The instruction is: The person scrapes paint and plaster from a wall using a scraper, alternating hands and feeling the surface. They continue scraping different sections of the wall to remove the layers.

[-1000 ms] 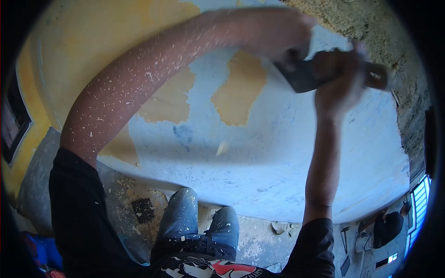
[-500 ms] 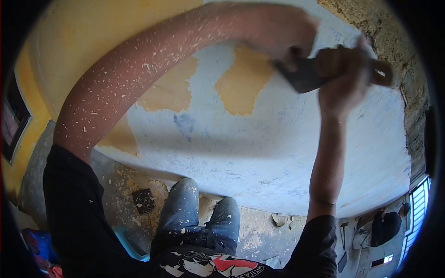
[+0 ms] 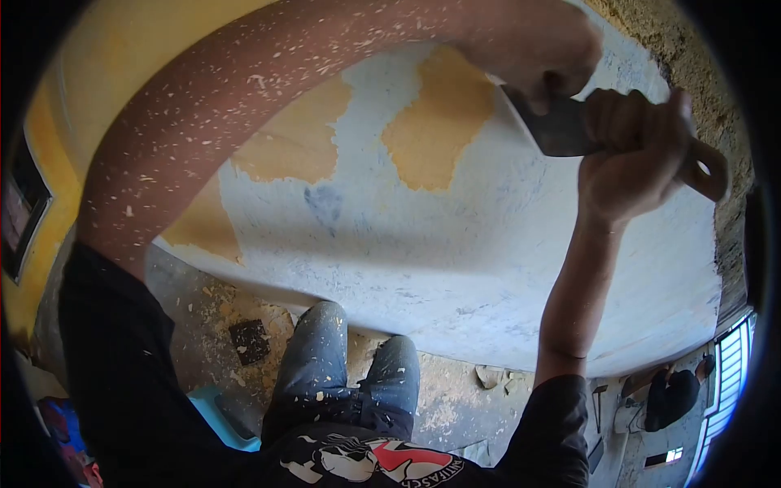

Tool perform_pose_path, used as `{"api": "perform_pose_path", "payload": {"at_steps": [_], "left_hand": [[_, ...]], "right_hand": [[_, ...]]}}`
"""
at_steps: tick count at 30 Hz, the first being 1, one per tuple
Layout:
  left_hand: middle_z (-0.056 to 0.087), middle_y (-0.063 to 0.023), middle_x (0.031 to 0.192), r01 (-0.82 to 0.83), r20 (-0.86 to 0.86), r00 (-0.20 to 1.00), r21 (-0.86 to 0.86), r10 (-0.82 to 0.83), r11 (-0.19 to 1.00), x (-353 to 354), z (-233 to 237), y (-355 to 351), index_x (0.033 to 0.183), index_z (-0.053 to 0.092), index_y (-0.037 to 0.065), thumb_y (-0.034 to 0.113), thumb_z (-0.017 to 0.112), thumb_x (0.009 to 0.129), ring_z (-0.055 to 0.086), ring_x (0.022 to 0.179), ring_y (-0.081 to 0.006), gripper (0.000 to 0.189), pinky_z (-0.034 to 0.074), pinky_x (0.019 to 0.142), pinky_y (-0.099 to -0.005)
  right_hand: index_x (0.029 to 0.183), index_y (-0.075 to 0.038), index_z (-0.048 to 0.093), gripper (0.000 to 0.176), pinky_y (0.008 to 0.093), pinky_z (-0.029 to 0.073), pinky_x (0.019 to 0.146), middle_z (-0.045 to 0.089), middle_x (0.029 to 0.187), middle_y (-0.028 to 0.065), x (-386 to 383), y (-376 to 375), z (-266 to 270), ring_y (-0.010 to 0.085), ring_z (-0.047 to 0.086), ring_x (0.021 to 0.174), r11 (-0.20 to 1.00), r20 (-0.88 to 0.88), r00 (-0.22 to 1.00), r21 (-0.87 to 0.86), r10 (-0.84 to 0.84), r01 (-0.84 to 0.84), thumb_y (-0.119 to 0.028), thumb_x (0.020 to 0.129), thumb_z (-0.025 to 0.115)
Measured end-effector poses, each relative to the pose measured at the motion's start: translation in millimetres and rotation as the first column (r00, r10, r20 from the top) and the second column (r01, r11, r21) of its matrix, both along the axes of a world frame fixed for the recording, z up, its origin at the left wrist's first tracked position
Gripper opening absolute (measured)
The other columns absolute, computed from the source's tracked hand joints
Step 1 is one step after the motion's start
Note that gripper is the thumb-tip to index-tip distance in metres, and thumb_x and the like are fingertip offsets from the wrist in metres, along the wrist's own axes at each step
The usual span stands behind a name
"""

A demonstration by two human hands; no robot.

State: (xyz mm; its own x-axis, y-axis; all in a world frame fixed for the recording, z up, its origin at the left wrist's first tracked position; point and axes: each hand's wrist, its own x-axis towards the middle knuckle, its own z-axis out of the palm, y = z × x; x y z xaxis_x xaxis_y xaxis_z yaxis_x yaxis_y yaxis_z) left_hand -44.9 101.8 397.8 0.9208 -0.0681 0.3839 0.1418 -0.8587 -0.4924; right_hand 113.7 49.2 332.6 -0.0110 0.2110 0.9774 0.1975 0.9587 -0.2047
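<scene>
A wide scraper (image 3: 560, 128) with a dark blade and a brown handle lies across the upper right of the view, its edge close to the wall. My right hand (image 3: 634, 150) is wrapped round its handle, and the handle's holed end sticks out to the right. At the blade's upper corner my left hand (image 3: 541, 57) is closed, with fingers pressed on the metal. The wall (image 3: 374, 236) is pale where bare, with ragged patches of yellow paint (image 3: 443, 122) left of the blade. Pale flakes cover my left forearm.
Rough exposed masonry (image 3: 651, 41) borders the wall at upper right. Paint debris and a dark square piece (image 3: 250, 342) lie on the floor. A turquoise plastic object (image 3: 221, 419) stands by my left side. Another person (image 3: 674, 398) is at far right, near a barred window (image 3: 728, 403).
Both hands and the scraper have shifted to the right along the wall. The scraper's handle end now tips lower. My left forearm has moved up in the view.
</scene>
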Motion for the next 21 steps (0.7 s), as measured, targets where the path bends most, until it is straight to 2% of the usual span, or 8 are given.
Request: {"api": "perform_pose_path", "payload": {"at_steps": [2, 4, 7, 10, 12, 14, 19, 21], "left_hand": [[0.059, -0.0216, 0.119, -0.164, -0.145, 0.977, -0.034, 0.158, 0.986, 4, -5, 0, 0.102, 0.072, 0.006, 0.026, 0.069, 0.081, 0.059, 0.109, -0.0366, 0.029, 0.048, 0.093, -0.0445], [0.057, -0.0128, 0.094, 0.049, 0.125, 0.990, 0.175, -0.072, 0.983, 6, -56, 34, 0.075, 0.073, 0.004, 0.015, 0.076, 0.071, 0.059, 0.088, -0.0280, 0.011, 0.050, 0.078, -0.0383], [0.057, -0.0136, 0.088, 0.073, 0.254, 0.967, -0.221, -0.015, 0.973, -13, -143, 11, 0.067, 0.062, 0.005, 0.014, 0.065, 0.079, 0.058, 0.085, -0.0278, 0.016, 0.048, 0.075, -0.0391], [0.055, -0.0039, 0.070, 0.118, 0.121, 0.989, -0.351, -0.080, 0.929, -52, -249, -59, 0.064, 0.059, 0.012, 0.016, 0.065, 0.071, 0.054, 0.081, -0.0251, 0.011, 0.045, 0.074, -0.0397], [0.056, -0.0018, 0.066, 0.135, 0.215, 0.977, -0.660, 0.014, 0.740, -65, -329, -94, 0.069, 0.067, 0.015, 0.024, 0.074, 0.076, 0.051, 0.080, -0.0228, 0.014, 0.043, 0.074, -0.0364], [0.060, -0.0029, 0.066, 0.112, 0.241, 0.943, -0.880, 0.231, 0.462, -69, -421, -120, 0.067, 0.067, 0.006, 0.024, 0.083, 0.073, 0.053, 0.078, -0.0207, 0.024, 0.044, 0.073, -0.0341], [0.065, -0.0052, 0.084, -0.135, -0.037, 0.947, -0.947, 0.319, 0.292, -91, -489, -186, 0.083, 0.073, 0.008, 0.029, 0.078, 0.078, 0.057, 0.090, -0.0247, 0.022, 0.047, 0.081, -0.0362], [0.064, -0.0059, 0.092, -0.098, 0.069, 0.908, -0.925, 0.414, 0.368, -76, -475, -202, 0.094, 0.072, 0.008, 0.026, 0.080, 0.077, 0.057, 0.094, -0.0245, 0.026, 0.047, 0.086, -0.0370]], "right_hand": [[0.056, -0.016, 0.025, 0.047, 0.0291, 0.025, 0.045, 0.026, 0.049, -0.0018, 2, 9, -1, 0.0091, 0.023, 0.046, 0.999, -0.253, 0.967, -0.023, 0.029, -0.036, -0.023, 0.099, 0.043], [0.071, -0.012, 0.037, 0.033, 0.0279, 0.030, 0.049, 0.033, 0.055, -0.0023, 6, 20, -34, 0.0093, 0.031, 0.049, 0.975, -0.190, 0.963, -0.152, -0.192, 0.165, -0.024, 0.100, 0.046], [0.068, -0.006, 0.059, 0.013, 0.0341, 0.039, 0.052, 0.057, 0.059, 0.0063, 19, -13, -130, 0.0186, 0.053, 0.052, 0.959, 0.175, 0.973, -0.213, -0.152, 0.188, -0.010, 0.079, 0.063], [0.071, -0.002, 0.063, 0.034, 0.0444, 0.055, 0.084, 0.063, 0.067, 0.0109, 3, -85, -189, 0.0288, 0.067, 0.069, 0.890, 0.005, 0.940, -0.323, 0.340, -0.321, -0.031, 0.089, 0.065], [0.076, 0.000, 0.062, 0.037, 0.0439, 0.050, 0.082, 0.061, 0.087, 0.0145, 13, -118, -277, 0.0310, 0.063, 0.092, 0.855, 0.023, 0.990, -0.507, 0.142, -0.111, -0.034, 0.087, 0.068], [0.093, 0.004, 0.068, 0.035, 0.0318, 0.050, 0.073, 0.067, 0.096, 0.0136, 10, -160, -373, 0.0172, 0.062, 0.093, 0.399, -0.068, 0.984, -0.917, -0.162, 0.003, -0.030, 0.086, 0.071], [0.102, 0.004, 0.071, 0.023, 0.0270, 0.055, 0.066, 0.073, 0.098, 0.0115, 11, -252, -429, 0.0149, 0.068, 0.079, -0.231, -0.308, 0.949, -0.921, -0.065, -0.315, -0.015, 0.090, 0.069], [0.110, 0.005, 0.067, 0.030, 0.0261, 0.054, 0.066, 0.073, 0.101, 0.0116, 26, -260, -441, 0.0141, 0.067, 0.079, -0.245, -0.371, 0.928, -0.897, -0.034, -0.368, -0.018, 0.090, 0.068]]}}
